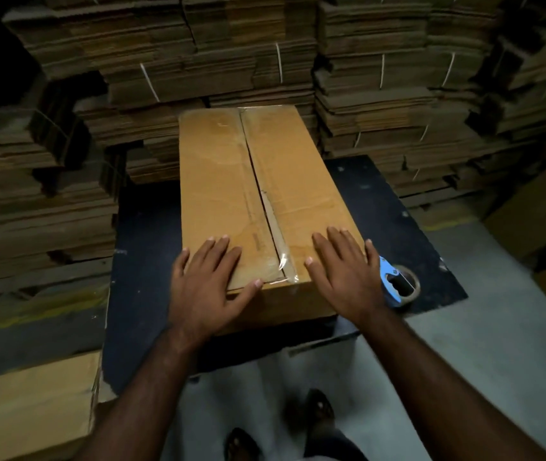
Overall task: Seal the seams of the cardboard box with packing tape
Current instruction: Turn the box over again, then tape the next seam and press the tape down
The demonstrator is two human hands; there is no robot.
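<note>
At the far left, tall stacks of flattened cardboard (32, 201) are piled; several bundles are tied with white string, and their number cannot be counted. In the lower left corner, one further cardboard box (28, 404) is seen in part, beside the table.

One dark table (141, 261) is placed in the middle, and one long cardboard box (225, 181) is laid on it lengthways, its near end close to the table's near edge. One centre seam (258, 181) is run along the top of the box, and one strip of clear packing tape (284, 261) is laid over it; the tape is wrinkled and shiny at the near end and is folded over the near edge.

Two hands are seen on the near end of the box. The left hand (208, 281) is laid flat on the top left of the seam, fingers spread, with the thumb stretched along the near edge. The right hand (341, 271) is laid flat on the top right of the seam, fingers spread, nothing being held.

Just beside the right hand, one blue tape dispenser (394, 281) with one roll is rested on the table, partly hidden by the hand. Behind and to the right, more stacked cardboard (431, 94) is piled. Below, two feet (318, 410) are seen on the grey floor (481, 361).
</note>
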